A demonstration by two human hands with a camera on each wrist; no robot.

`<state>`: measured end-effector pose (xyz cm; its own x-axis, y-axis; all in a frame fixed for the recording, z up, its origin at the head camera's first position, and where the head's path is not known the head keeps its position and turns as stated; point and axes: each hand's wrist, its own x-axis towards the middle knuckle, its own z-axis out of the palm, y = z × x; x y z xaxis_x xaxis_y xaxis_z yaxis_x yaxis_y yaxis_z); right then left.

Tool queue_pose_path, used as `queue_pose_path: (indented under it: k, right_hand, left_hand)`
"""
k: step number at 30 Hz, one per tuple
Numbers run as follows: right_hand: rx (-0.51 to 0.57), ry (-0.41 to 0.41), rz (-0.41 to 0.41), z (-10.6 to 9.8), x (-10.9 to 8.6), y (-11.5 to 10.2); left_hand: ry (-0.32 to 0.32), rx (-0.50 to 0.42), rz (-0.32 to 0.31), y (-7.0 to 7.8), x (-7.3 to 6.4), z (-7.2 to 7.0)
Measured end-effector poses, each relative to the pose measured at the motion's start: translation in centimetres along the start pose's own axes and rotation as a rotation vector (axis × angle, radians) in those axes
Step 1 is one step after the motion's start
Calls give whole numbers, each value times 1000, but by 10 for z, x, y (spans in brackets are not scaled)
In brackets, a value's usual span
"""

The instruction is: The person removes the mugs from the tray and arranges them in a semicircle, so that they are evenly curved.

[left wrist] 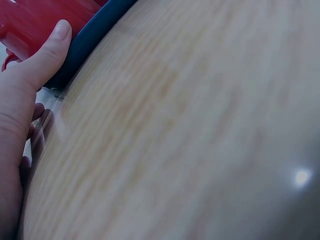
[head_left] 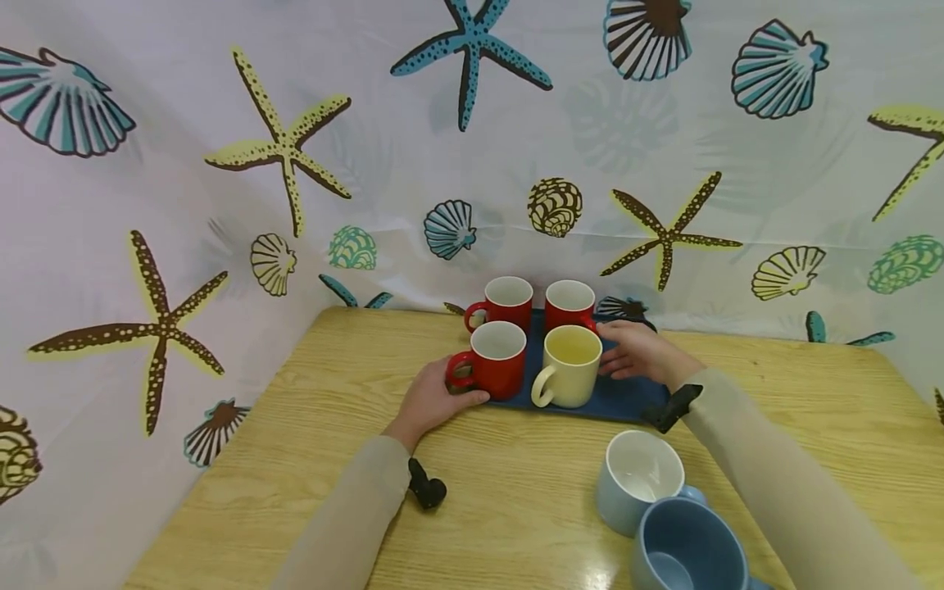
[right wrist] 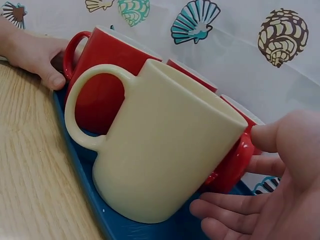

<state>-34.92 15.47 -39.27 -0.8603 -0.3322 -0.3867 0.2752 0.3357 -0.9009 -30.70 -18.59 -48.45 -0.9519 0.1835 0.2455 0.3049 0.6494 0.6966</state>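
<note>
A dark blue tray (head_left: 623, 400) lies at the back middle of the wooden table. It carries three red mugs and one cream mug (head_left: 569, 366) in two rows. My left hand (head_left: 442, 399) grips the tray's left rim beside the front red mug (head_left: 497, 360). In the left wrist view its thumb (left wrist: 45, 60) lies on the rim (left wrist: 90, 37) with the fingers tucked below. My right hand (head_left: 637, 352) hovers over the tray's right part. Its fingers (right wrist: 235, 210) are relaxed and close to the cream mug (right wrist: 165, 145), not clasping it.
A pale blue mug (head_left: 637, 479) and a darker blue mug (head_left: 689, 549) stand at the front right of the table (head_left: 516, 500). A curtain printed with starfish and shells (head_left: 280, 147) hangs close behind and to the left.
</note>
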Motion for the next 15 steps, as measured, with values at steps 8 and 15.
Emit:
queue_pose_path:
  k: [8,15]
  right_hand:
    - [21,55,26,9,9,0]
    - [74,101,54,10,17,2]
  left_hand:
    - [5,10,-3,-1,1,1]
    - [10,25,-3,-2,1,2]
